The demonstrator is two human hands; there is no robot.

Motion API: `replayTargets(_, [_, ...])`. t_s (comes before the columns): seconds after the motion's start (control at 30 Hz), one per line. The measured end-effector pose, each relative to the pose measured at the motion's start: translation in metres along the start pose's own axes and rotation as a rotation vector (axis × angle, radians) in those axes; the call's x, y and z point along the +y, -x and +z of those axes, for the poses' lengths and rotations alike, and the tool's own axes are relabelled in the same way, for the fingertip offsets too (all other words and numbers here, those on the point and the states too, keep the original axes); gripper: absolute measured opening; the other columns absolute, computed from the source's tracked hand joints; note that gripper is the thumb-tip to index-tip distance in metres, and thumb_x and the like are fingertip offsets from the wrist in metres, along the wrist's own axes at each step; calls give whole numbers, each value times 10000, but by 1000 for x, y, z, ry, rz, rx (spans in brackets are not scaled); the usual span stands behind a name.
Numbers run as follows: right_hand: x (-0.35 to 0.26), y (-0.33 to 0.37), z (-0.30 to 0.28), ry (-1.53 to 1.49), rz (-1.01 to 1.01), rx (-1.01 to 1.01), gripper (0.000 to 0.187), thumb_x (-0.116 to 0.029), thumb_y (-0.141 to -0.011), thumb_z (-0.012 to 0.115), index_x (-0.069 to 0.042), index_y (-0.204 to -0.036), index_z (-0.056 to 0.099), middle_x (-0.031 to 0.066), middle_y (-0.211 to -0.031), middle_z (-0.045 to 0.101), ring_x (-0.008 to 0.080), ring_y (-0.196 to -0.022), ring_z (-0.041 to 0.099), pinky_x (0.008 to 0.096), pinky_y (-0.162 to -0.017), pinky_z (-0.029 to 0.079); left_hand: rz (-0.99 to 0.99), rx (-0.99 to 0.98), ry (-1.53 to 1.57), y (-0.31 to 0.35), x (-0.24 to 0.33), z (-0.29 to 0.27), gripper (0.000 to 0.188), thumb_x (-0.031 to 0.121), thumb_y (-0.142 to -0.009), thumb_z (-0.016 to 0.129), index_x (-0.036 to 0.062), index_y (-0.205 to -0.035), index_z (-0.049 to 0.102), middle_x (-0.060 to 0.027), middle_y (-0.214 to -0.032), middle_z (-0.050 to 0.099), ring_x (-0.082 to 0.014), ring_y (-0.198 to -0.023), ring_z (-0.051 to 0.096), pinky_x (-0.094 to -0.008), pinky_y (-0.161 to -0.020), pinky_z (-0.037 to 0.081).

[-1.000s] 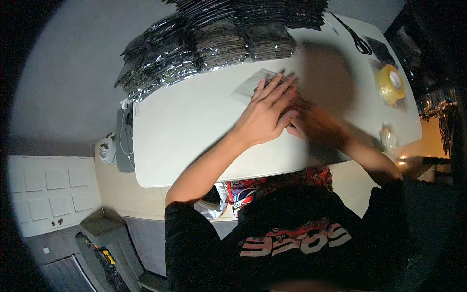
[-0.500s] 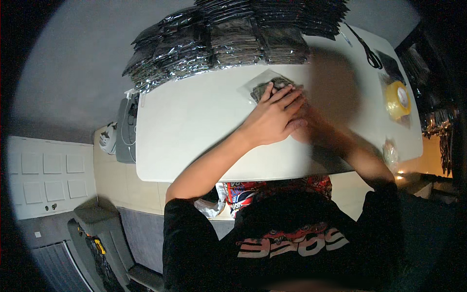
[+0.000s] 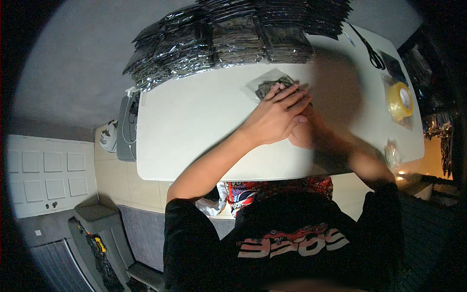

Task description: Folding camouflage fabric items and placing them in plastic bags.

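A clear plastic bag (image 3: 257, 87) with a dark, crumpled, fabric-like item (image 3: 277, 83) in it lies on the white table, in front of my hands. My left hand (image 3: 275, 117) rests flat over the near part of the bag, its fingers stretched out and slightly apart. Beneath and beside it is my right hand (image 3: 300, 135), crossed by the left fingers. The right fingers are mostly hidden, and a dark blurred patch covers part of that side. Whether the right hand grips the bag cannot be seen.
Several tall stacks of dark items in shiny clear bags (image 3: 238, 41) line the table's far edge. At the right lie black-handled scissors (image 3: 374, 59), a yellowish tape roll (image 3: 401, 101) and a crumpled clear plastic piece (image 3: 391, 152). A grey box-like object (image 3: 127, 129) with a white cable stands left of the table (image 3: 194, 121).
Both hands have shifted slightly to the right, along with the bag. My left hand's outer fingers sit closer together than before, showing more of the dark item.
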State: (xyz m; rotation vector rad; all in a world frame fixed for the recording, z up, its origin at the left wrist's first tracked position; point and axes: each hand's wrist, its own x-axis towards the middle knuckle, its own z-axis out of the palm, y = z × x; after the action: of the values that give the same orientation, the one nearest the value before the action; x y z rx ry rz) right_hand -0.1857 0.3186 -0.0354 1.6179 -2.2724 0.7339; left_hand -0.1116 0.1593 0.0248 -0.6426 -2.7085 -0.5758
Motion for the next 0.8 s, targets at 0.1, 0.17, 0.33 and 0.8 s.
replayTargets(0.1, [-4,2,-6,63,9,-95,622,-155,-921,616,38,-1484,433,311,-1518,428,484,-1437,386,572,-1230,272,6,8,18,1,1,1,500,275,-1015,528,83,-1475,550,-129,-1585,475,-310,-1521,365,-566,-1260,203])
replayTargets(0.17, [-4,2,-10,67,28,-151,631,-151,-916,619,36,-1487,430,309,-1524,419,486,-1438,380,574,-1231,264,18,15,22,1,3,2,495,274,-1013,530,80,-1468,557,-133,-1584,474,-311,-1523,361,-566,-1261,204])
replayTargets(0.33, [4,2,-11,-24,-14,-148,651,-141,-903,626,31,-1497,422,306,-1541,396,490,-1442,364,581,-1234,246,15,-9,11,1,5,2,488,269,-1011,534,72,-1457,569,-129,-1582,476,-308,-1535,338,-569,-1263,200])
replayTargets(0.8, [13,3,-13,-75,-84,-186,754,-198,-822,714,-9,-1499,441,295,-1528,419,485,-1443,371,577,-1221,274,43,-15,10,2,4,5,506,265,-990,546,54,-1449,571,-137,-1568,493,-308,-1526,356,-543,-1269,203])
